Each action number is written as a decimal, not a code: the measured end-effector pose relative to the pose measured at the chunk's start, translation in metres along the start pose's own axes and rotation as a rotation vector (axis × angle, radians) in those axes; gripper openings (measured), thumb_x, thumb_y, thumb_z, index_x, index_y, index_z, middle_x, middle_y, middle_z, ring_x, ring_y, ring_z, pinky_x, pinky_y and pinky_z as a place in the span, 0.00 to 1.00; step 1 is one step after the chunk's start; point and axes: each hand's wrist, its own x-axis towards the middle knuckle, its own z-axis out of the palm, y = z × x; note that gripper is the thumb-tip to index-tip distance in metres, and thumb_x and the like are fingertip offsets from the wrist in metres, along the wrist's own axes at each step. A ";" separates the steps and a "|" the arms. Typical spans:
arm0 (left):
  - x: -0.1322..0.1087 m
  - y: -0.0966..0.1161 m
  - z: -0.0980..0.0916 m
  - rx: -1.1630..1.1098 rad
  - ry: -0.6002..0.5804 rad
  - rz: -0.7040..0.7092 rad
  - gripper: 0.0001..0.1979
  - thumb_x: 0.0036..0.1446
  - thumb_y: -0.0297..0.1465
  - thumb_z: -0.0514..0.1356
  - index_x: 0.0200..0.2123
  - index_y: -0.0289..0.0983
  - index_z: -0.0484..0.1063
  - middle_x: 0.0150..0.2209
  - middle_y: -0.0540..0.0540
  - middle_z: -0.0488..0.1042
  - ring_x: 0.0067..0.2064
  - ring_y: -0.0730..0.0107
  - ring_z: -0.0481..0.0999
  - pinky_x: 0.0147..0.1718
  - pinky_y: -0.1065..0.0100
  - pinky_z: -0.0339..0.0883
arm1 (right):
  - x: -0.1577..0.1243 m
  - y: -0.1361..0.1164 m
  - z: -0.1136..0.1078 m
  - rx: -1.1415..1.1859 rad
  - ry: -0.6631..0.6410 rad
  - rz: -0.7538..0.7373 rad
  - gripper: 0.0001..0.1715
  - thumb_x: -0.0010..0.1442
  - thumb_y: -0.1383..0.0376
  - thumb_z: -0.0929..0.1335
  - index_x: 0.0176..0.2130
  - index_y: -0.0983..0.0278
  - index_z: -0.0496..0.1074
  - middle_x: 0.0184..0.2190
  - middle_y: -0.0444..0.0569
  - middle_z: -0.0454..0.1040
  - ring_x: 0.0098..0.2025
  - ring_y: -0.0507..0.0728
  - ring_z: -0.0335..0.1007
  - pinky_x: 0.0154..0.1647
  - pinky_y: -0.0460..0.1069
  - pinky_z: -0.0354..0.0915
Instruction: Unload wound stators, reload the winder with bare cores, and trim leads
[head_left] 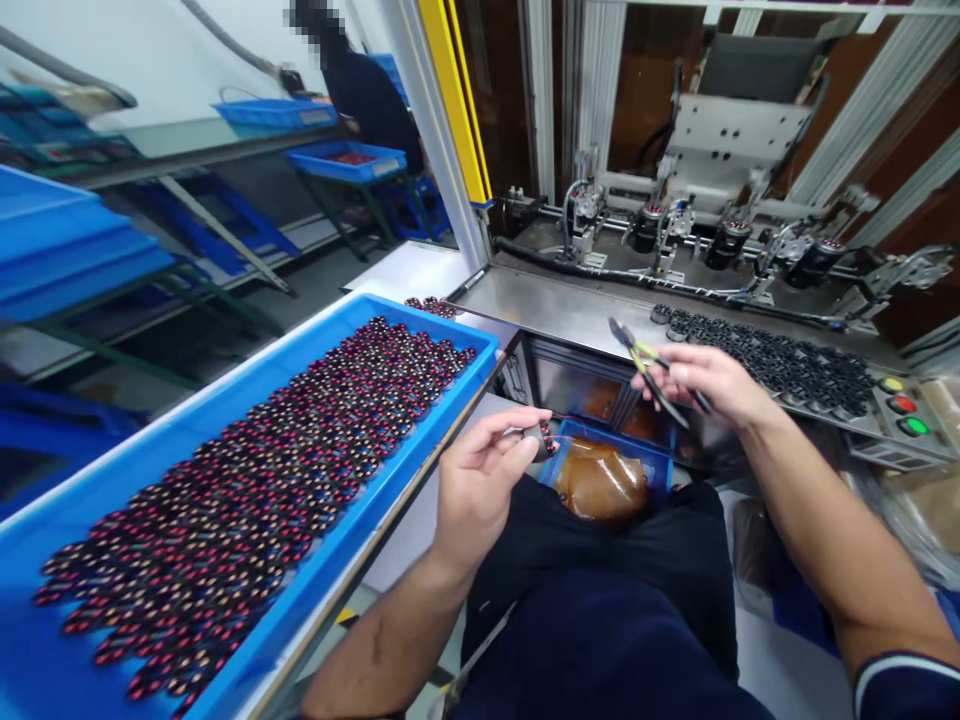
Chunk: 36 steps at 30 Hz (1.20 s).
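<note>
My left hand [480,475] is closed in a pinch on a small dark wound coil part [541,440], held over my lap. My right hand [697,385] grips yellow-handled pliers [645,362], their jaws pointing up and left, a little above and right of the part. A long blue tray [360,520] at my left is packed with several rows of similar dark coils with red and copper windings. Below my hands a small blue bin [652,462] holds a brown plastic bag [600,485].
Ahead stands a metal machine table [562,305] with several black ring parts [780,360], fixtures and yellow, red and green buttons [900,405]. Another person [367,90] stands far back left near blue bins on racks [345,160]. Stacked blue trays [67,250] lie at far left.
</note>
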 end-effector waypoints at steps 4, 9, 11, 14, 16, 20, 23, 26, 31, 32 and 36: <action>0.003 -0.003 0.007 -0.020 0.008 -0.013 0.08 0.53 0.31 0.69 0.37 0.36 0.79 0.43 0.42 0.83 0.43 0.62 0.83 0.40 0.65 0.80 | -0.086 0.064 0.037 0.181 -0.152 0.196 0.17 0.55 0.62 0.74 0.45 0.64 0.75 0.38 0.51 0.79 0.36 0.56 0.76 0.37 0.52 0.74; 0.006 -0.008 0.024 -0.038 -0.021 -0.066 0.08 0.53 0.31 0.69 0.37 0.38 0.81 0.42 0.44 0.83 0.39 0.66 0.83 0.38 0.66 0.80 | -0.148 0.123 0.083 0.286 -0.011 0.179 0.27 0.53 0.67 0.72 0.53 0.60 0.70 0.39 0.47 0.75 0.37 0.54 0.74 0.39 0.51 0.72; 0.006 -0.008 0.032 -0.060 -0.059 -0.105 0.10 0.53 0.32 0.70 0.39 0.37 0.81 0.42 0.43 0.83 0.38 0.67 0.83 0.38 0.68 0.80 | -0.157 0.123 0.091 0.276 0.025 0.095 0.35 0.53 0.70 0.71 0.59 0.58 0.65 0.41 0.47 0.73 0.41 0.54 0.75 0.45 0.53 0.72; 0.004 -0.007 0.041 -0.101 -0.136 -0.143 0.15 0.51 0.29 0.71 0.43 0.37 0.81 0.45 0.42 0.83 0.41 0.65 0.83 0.39 0.69 0.80 | -0.159 0.106 0.091 0.074 0.085 -0.103 0.40 0.54 0.74 0.68 0.63 0.57 0.61 0.44 0.49 0.73 0.42 0.54 0.75 0.47 0.54 0.72; 0.002 -0.007 0.044 -0.101 -0.170 -0.134 0.16 0.50 0.27 0.72 0.45 0.37 0.80 0.46 0.42 0.83 0.43 0.65 0.83 0.42 0.70 0.80 | -0.153 0.092 0.089 -0.108 0.123 -0.245 0.41 0.54 0.76 0.68 0.64 0.57 0.61 0.44 0.50 0.74 0.40 0.53 0.75 0.45 0.52 0.73; -0.002 -0.007 0.044 -0.068 -0.209 -0.092 0.16 0.54 0.23 0.69 0.47 0.39 0.80 0.47 0.43 0.83 0.44 0.68 0.84 0.45 0.71 0.79 | -0.136 0.072 0.085 -0.286 0.132 -0.432 0.45 0.53 0.76 0.67 0.66 0.58 0.59 0.43 0.50 0.77 0.40 0.54 0.76 0.45 0.51 0.73; -0.005 -0.006 0.042 -0.050 -0.224 -0.067 0.17 0.55 0.23 0.68 0.48 0.41 0.79 0.48 0.45 0.83 0.45 0.69 0.84 0.46 0.74 0.78 | -0.124 0.064 0.086 -0.327 0.093 -0.465 0.45 0.51 0.75 0.67 0.66 0.59 0.61 0.44 0.52 0.77 0.42 0.57 0.76 0.47 0.53 0.73; -0.007 -0.003 0.040 -0.033 -0.234 -0.045 0.17 0.56 0.22 0.68 0.49 0.41 0.79 0.48 0.45 0.83 0.45 0.70 0.84 0.46 0.75 0.77 | -0.117 0.061 0.090 -0.351 0.062 -0.512 0.46 0.49 0.75 0.67 0.66 0.59 0.61 0.47 0.54 0.76 0.48 0.60 0.75 0.51 0.54 0.72; -0.008 0.000 0.041 -0.013 -0.252 -0.024 0.17 0.56 0.22 0.68 0.48 0.41 0.79 0.47 0.46 0.83 0.45 0.71 0.84 0.48 0.76 0.76 | -0.113 0.061 0.094 -0.328 0.067 -0.522 0.46 0.49 0.74 0.66 0.66 0.60 0.62 0.47 0.54 0.76 0.48 0.60 0.75 0.49 0.54 0.73; -0.008 0.000 0.041 -0.013 -0.253 -0.022 0.17 0.56 0.22 0.68 0.48 0.41 0.79 0.47 0.46 0.83 0.45 0.71 0.84 0.48 0.76 0.76 | -0.112 0.061 0.094 -0.320 0.071 -0.522 0.45 0.49 0.74 0.66 0.66 0.60 0.62 0.46 0.54 0.76 0.47 0.60 0.75 0.48 0.54 0.74; -0.008 -0.002 0.043 -0.021 -0.256 -0.020 0.17 0.55 0.22 0.68 0.48 0.40 0.80 0.46 0.45 0.83 0.44 0.70 0.84 0.47 0.75 0.77 | -0.112 0.061 0.093 -0.287 0.078 -0.544 0.45 0.50 0.74 0.67 0.66 0.59 0.63 0.44 0.53 0.76 0.40 0.57 0.76 0.43 0.53 0.74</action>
